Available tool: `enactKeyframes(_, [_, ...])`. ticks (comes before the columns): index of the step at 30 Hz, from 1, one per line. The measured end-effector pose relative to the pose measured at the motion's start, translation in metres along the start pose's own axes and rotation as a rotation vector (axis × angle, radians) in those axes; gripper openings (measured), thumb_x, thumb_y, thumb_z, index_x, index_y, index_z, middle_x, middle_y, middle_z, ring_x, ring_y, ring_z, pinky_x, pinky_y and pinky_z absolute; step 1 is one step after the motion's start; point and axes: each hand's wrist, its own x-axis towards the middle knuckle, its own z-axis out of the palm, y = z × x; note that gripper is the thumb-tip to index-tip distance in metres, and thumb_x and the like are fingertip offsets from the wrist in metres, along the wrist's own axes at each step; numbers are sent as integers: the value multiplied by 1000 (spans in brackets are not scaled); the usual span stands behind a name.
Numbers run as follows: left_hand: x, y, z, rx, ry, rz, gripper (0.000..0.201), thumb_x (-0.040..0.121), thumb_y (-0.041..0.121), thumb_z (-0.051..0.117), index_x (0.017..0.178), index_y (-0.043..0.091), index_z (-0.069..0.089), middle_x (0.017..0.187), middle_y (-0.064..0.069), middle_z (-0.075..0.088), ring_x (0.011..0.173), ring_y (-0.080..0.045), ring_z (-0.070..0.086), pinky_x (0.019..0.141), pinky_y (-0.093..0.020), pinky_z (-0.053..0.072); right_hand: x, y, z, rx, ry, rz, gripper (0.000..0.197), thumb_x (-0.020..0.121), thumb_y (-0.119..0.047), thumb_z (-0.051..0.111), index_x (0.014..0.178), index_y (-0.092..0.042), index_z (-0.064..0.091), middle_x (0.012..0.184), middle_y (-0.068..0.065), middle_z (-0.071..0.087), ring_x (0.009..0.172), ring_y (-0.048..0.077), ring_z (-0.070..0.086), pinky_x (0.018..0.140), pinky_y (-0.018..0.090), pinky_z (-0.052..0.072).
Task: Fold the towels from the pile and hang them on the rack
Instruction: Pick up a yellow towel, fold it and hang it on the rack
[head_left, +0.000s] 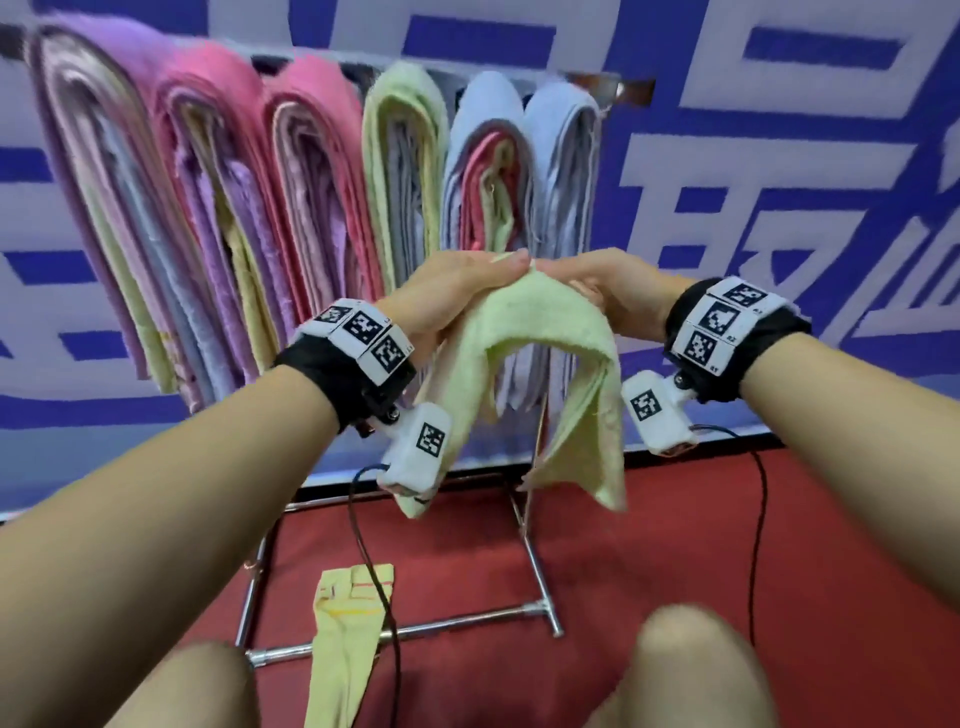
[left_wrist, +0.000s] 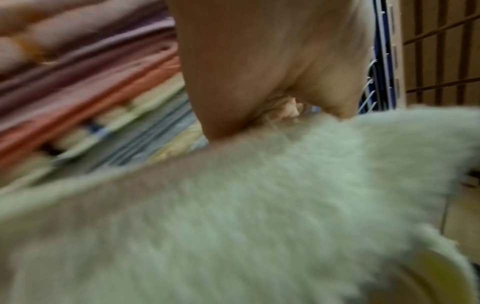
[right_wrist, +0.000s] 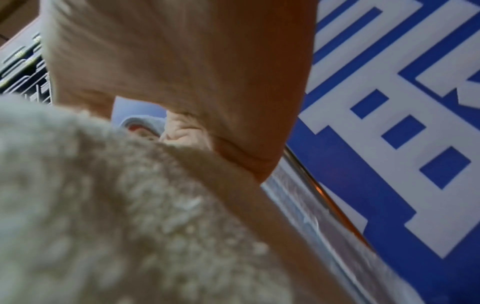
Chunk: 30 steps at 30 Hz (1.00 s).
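Note:
A light green towel (head_left: 540, 332) hangs doubled over between my two hands in front of the rack. My left hand (head_left: 457, 296) holds its top fold from the left, fingers laid over the cloth. My right hand (head_left: 597, 291) grips the same fold from the right. Both ends of the towel droop below my wrists. Close up, the towel (left_wrist: 233, 216) fills the left wrist view under my palm (left_wrist: 259, 61), and the towel (right_wrist: 103, 205) fills the right wrist view. The metal rack (head_left: 613, 85) behind carries several folded towels: purple, pink, green and blue.
A yellow towel (head_left: 348, 623) lies across the rack's bottom bar (head_left: 467, 621) on the red floor (head_left: 675, 545). The rack's right leg (head_left: 535, 561) stands below the held towel. A blue and white banner (head_left: 779, 156) covers the wall behind. My knees show at the bottom edge.

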Motion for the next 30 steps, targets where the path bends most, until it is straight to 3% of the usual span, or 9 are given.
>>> enactKeyframes(3, [20,44,11,30,139,74,56,81,46,76,111,-1,72,112,-26,71,104,-36,69,102,-54,50,-7,-21,-22,62,101,-96,32,94,-36,61,114,-13,72,89,5,74,78,14,68,78,27,53])
enactKeyframes(6, [47,88,15,174,248,92,57,73,48,77,97,-3,73,100,-24,73,84,-27,68,85,-42,53,-5,-48,-55,19,314,-205,42,88,-28,75,109,7,67,104,24,70,87,19,65,88,37,57])
enactKeyframes(10, [89,142,-1,391,334,52,54,65,52,77,88,4,75,89,-12,76,83,-30,73,83,-43,59,3,-109,-93,-95,600,-349,8,90,-13,72,95,-8,75,90,5,71,74,11,65,69,25,52])
enactKeyframes(14, [124,183,-22,593,507,34,38,81,46,74,89,9,73,79,-6,68,65,-24,63,59,-27,51,32,-155,-110,-268,638,-394,14,88,-14,75,101,-9,78,88,-2,74,72,5,67,66,17,54])
enactKeyframes(18, [151,188,-27,785,509,-21,29,89,34,70,95,5,70,78,-7,62,70,-25,58,60,-26,44,61,-170,-127,-498,601,-312,14,89,-16,74,102,-11,77,92,-3,69,77,5,62,61,10,49])
enactKeyframes(21, [162,176,-29,909,483,-74,20,91,23,63,85,4,67,71,-8,55,74,-29,53,65,-32,44,75,-160,-135,-609,537,-214,8,90,-25,74,96,-21,75,100,-7,66,99,14,62,85,24,46])
enactKeyframes(24, [165,172,-26,1053,481,-57,18,87,12,59,98,1,68,90,-13,67,81,-28,57,69,-35,47,87,-145,-137,-612,526,-185,10,92,-26,71,98,-18,75,103,-5,66,101,15,60,85,27,47])
enactKeyframes(27, [164,170,-14,1278,428,-16,20,87,12,59,105,7,58,97,-8,59,85,-29,53,71,-34,41,95,-128,-136,-739,502,-141,33,94,-37,65,110,-9,75,117,5,68,113,24,62,96,38,52])
enactKeyframes(30, [165,165,-1,1357,442,-30,11,94,20,58,94,9,57,91,-7,55,81,-29,51,70,-32,39,94,-111,-136,-599,601,-199,39,91,-50,70,107,-14,75,105,-4,68,104,17,63,83,30,49])
